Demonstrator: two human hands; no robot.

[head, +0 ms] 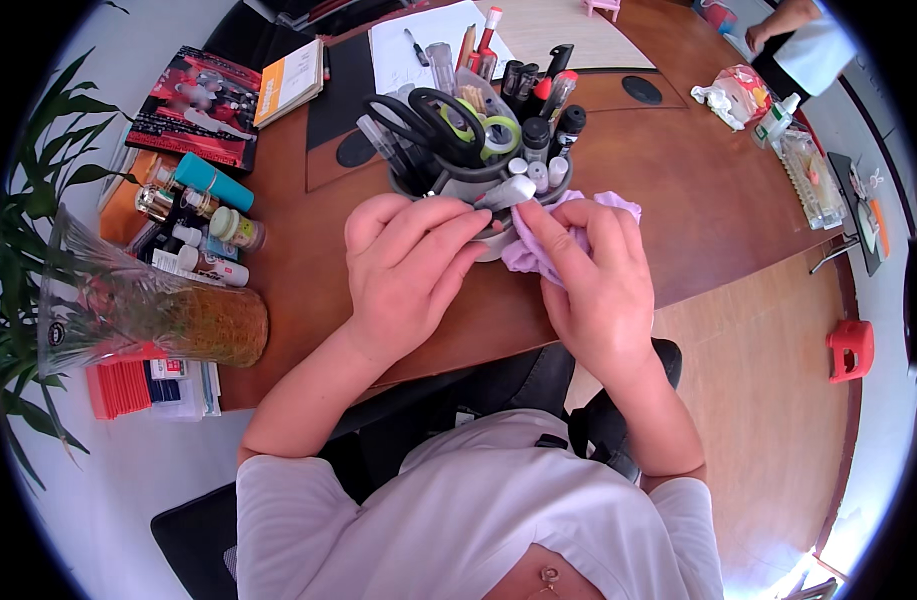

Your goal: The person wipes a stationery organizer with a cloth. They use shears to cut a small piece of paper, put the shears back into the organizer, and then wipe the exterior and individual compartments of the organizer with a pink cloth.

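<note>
My right hand (602, 277) grips a crumpled light purple cloth (524, 251) at the near right side of a round grey desk organizer (458, 182). My left hand (409, 259) is bent over the organizer's near side, its fingertips close to those of the right. Between both hands' fingertips is a small white and grey object (509, 193); which hand supports it, I cannot tell. The organizer holds black-handled scissors (428, 124), green tape rolls (499, 136), black markers (568, 129), small white-capped bottles (537, 174) and several pens.
Left on the wooden desk (698, 176) stand a glass vase (218, 319) with a leafy plant, a teal tube (214, 182) and small bottles. Paper (398, 41) lies behind the organizer. Far right are a spray bottle (775, 120), a clear box (811, 180), a person (811, 52) and a red stool (851, 350).
</note>
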